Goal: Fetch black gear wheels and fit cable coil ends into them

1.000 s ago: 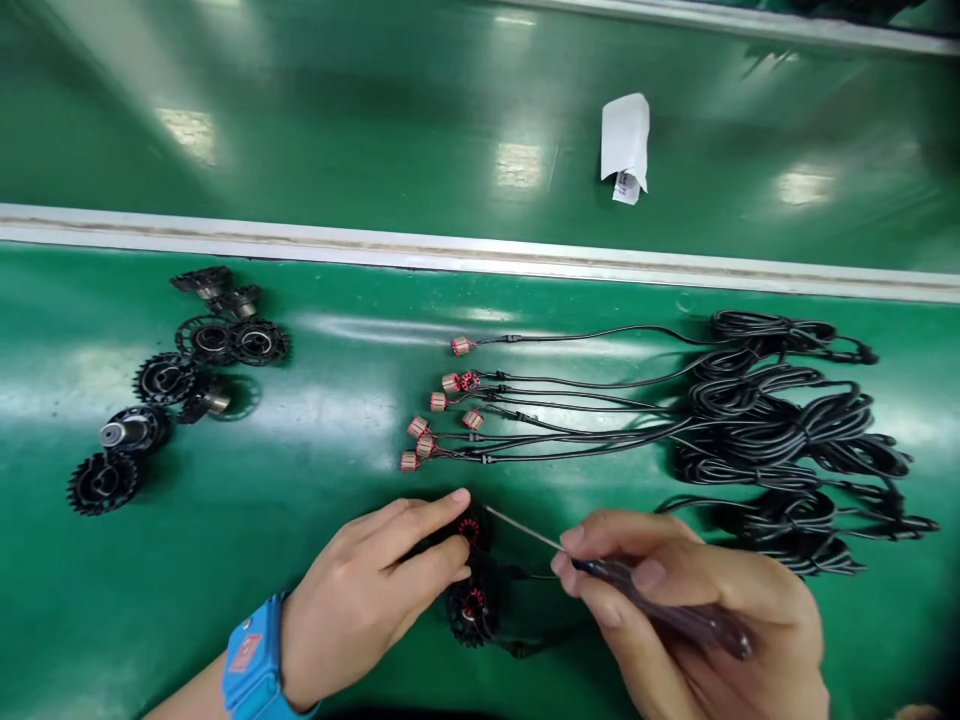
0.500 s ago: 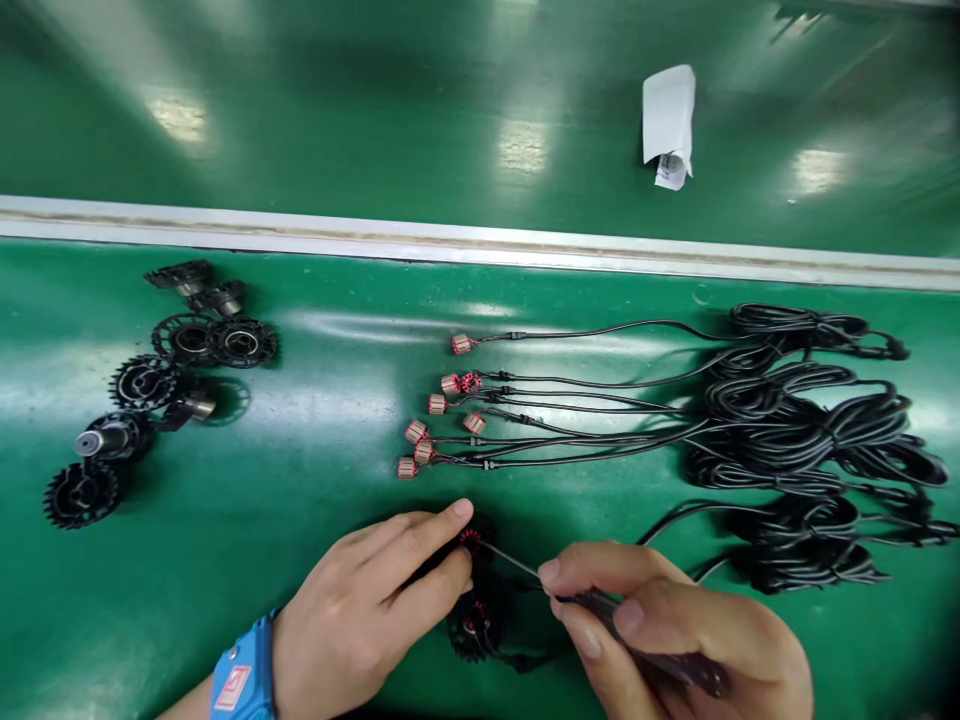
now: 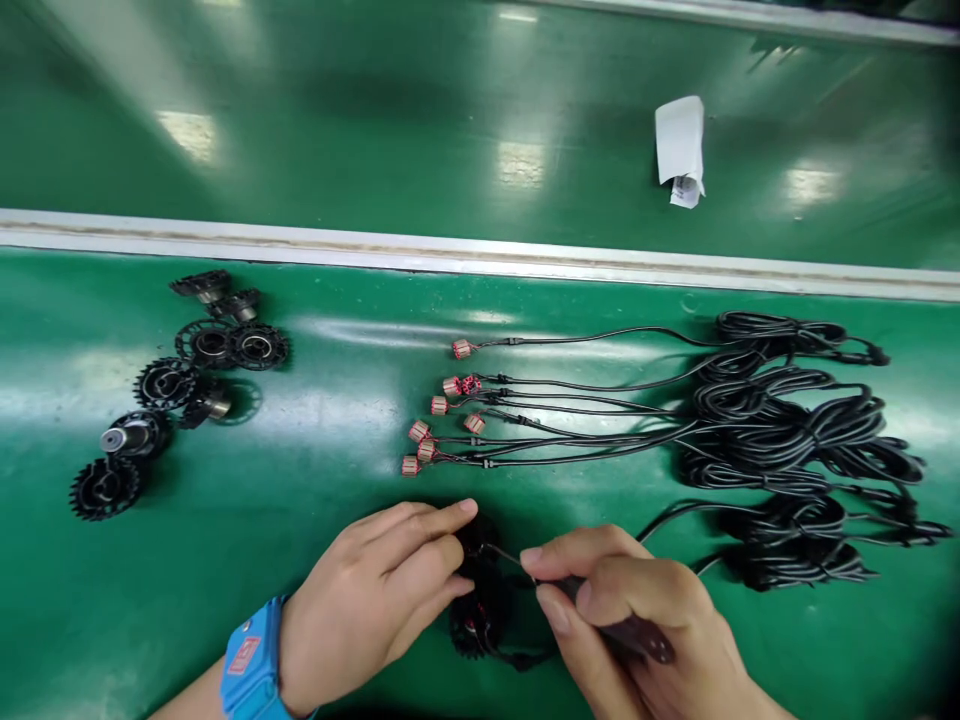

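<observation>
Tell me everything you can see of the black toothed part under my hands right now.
The black toothed part looks like dull black plastic, round, with small teeth showing along its lower rim and a trace of red winding inside. It lies flat on the green table, near its front edge. The left hand pins its far side with the fingertips; the right hand brings a thin tool to it. Much of it is hidden. A black lead trails from below it.

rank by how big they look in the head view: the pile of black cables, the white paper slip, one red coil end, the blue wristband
1. pile of black cables
2. blue wristband, though it is nearest the camera
3. white paper slip, farther off, so unsure against the wristband
4. red coil end
</observation>
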Tool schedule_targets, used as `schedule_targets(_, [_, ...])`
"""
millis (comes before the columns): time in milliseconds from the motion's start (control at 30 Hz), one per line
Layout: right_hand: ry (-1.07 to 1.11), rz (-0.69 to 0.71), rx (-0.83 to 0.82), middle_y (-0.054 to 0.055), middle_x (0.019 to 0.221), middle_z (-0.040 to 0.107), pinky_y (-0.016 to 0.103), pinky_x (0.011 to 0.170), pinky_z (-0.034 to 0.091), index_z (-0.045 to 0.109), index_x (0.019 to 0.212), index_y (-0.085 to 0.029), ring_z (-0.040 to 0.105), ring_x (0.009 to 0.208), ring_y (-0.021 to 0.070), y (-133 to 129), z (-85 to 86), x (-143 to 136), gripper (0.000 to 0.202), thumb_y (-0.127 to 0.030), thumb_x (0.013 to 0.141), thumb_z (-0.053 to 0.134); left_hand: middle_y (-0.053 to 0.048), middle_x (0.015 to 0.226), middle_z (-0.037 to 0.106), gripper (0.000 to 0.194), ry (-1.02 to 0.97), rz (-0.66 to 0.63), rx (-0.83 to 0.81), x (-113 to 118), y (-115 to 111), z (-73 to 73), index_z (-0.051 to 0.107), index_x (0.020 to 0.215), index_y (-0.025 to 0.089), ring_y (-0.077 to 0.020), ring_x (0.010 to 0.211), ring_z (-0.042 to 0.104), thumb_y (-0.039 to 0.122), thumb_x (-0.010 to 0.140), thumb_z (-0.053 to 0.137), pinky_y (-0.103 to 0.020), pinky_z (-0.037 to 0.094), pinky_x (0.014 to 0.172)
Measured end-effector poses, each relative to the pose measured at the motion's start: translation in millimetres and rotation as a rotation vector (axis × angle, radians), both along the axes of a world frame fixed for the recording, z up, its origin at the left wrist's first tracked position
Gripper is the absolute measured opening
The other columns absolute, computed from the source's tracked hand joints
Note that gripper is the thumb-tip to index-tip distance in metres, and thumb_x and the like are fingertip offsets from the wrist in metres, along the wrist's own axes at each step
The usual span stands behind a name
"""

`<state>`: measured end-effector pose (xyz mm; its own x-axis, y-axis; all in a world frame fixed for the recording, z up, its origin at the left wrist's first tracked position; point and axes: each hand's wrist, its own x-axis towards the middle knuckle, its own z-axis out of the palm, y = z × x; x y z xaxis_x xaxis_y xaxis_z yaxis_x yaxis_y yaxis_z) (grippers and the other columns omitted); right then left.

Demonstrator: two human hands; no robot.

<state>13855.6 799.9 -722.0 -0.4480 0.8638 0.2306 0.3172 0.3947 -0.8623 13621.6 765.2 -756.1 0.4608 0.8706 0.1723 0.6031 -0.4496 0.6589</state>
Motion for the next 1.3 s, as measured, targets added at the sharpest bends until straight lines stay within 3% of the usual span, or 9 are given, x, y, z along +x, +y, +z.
schedule_targets(133, [0.288, -0.182, -0.042, 0.003, 0.086, 0.071, 0.035, 0.06, 0.06, 0.053, 0.106, -0.027, 0.069, 0.072, 0.0189, -10, 2.4, 10, 0.024, -0.006, 0.094, 0.056, -0.008, 0.113, 0.069, 0.036, -0.056, 0.136, 0.031, -7, 5, 4.9, 0.059, 0.114, 0.018, -0.0198, 0.104, 0.063, 0.043, 0.091, 0.071, -0.032, 0.055, 0.091])
schedule_targets(233, [0.402, -0.432, 0.047, 0.0, 0.076, 0.069, 0.047, 0.077, 0.056, 0.058, 0.099, -0.028, 0.062, 0.069, 0.0211, -16, 4.1, 14, 0.009, -0.019, 0.099, 0.055, -0.008, 0.108, 0.06, 0.029, 0.089, 0.42, 0.101, -15, 11, 4.2, 0.059, 0.116, 0.019, -0.0208, 0.103, 0.059, 0.028, 0.092, 0.071, -0.035, 0.052, 0.09])
schedule_targets(300, [0.362, -0.481, 0.126, 0.0, 0.076, 0.068, 0.049, 0.083, 0.053, 0.059, 0.094, -0.027, 0.061, 0.072, 0.0221, -14, 5.2, 14, 0.01, -0.019, 0.098, 0.055, -0.009, 0.112, 0.055, 0.029, 0.183, 0.476, 0.098, -20, 14, 2.0, 0.059, 0.12, 0.02, -0.0237, 0.107, 0.056, 0.024, 0.093, 0.069, -0.04, 0.05, 0.093])
schedule_targets(500, [-0.119, -0.12, 0.376, 0.004, 0.09, 0.067, 0.035, 0.069, 0.047, 0.066, 0.109, -0.018, 0.06, 0.076, 0.0166, 16, -5.1, -7, 0.023, -0.005, 0.092, 0.059, -0.007, 0.115, 0.054, 0.019, 0.218, 0.418, 0.072, -22, 14, 1.2, 0.063, 0.11, 0.022, -0.0255, 0.108, 0.056, 0.027, 0.092, 0.069, -0.043, 0.049, 0.093])
schedule_targets(633, [-0.455, -0.047, 0.498, 0.006, 0.097, 0.071, 0.037, 0.07, 0.042, 0.07, 0.11, -0.017, 0.055, 0.081, 0.0203, 31, -21.4, -34, 0.018, -0.021, 0.092, 0.071, -0.006, 0.113, 0.056, 0.018, 0.203, 0.372, 0.076, -21, 12, 4.1, 0.062, 0.109, 0.023, -0.0241, 0.107, 0.056, 0.026, 0.093, 0.069, -0.042, 0.047, 0.094])
schedule_targets(733, [-0.588, -0.014, 0.546, 0.004, 0.095, 0.072, 0.038, 0.069, 0.039, 0.073, 0.103, -0.018, 0.054, 0.082, 0.022, 36, -28.8, -43, 0.011, -0.017, 0.092, 0.07, -0.006, 0.113, 0.055, 0.019, 0.217, 0.335, 0.106, -22, 11, 3.4, 0.062, 0.11, 0.023, -0.0234, 0.106, 0.056, 0.024, 0.093, 0.069, -0.041, 0.046, 0.095])
schedule_targets(933, [-0.305, -0.025, 0.45, 0.0, 0.099, 0.074, 0.034, 0.072, 0.043, 0.073, 0.105, -0.024, 0.057, 0.083, 0.0156, 32, -23.9, -30, 0.011, -0.02, 0.097, 0.065, -0.007, 0.111, 0.056, 0.02, 0.225, 0.36, 0.14, -19, 15, -1.1, 0.061, 0.112, 0.021, -0.0246, 0.104, 0.057, 0.029, 0.094, 0.067, -0.041, 0.046, 0.093])
schedule_targets(1200, [-0.147, -0.022, 0.413, 0.0, 0.091, 0.073, 0.033, 0.072, 0.045, 0.066, 0.102, -0.018, 0.061, 0.078, 0.0125, 15, -8.0, -27, 0.007, -0.016, 0.095, 0.065, -0.007, 0.111, 0.058, 0.023, 0.211, 0.421, 0.111, -19, 15, 2.5, 0.061, 0.116, 0.022, -0.0254, 0.105, 0.057, 0.03, 0.095, 0.065, -0.043, 0.046, 0.094])
schedule_targets(1300, [-0.099, -0.008, 0.417, 0.001, 0.091, 0.073, 0.033, 0.072, 0.045, 0.066, 0.104, -0.018, 0.062, 0.079, 0.0129, 12, -3.9, -27, 0.009, -0.016, 0.095, 0.064, -0.006, 0.116, 0.059, 0.029, 0.031, 0.457, 0.065, -15, 8, 11.3, 0.059, 0.124, 0.026, -0.0225, 0.107, 0.058, 0.026, 0.096, 0.064, -0.038, 0.048, 0.093])
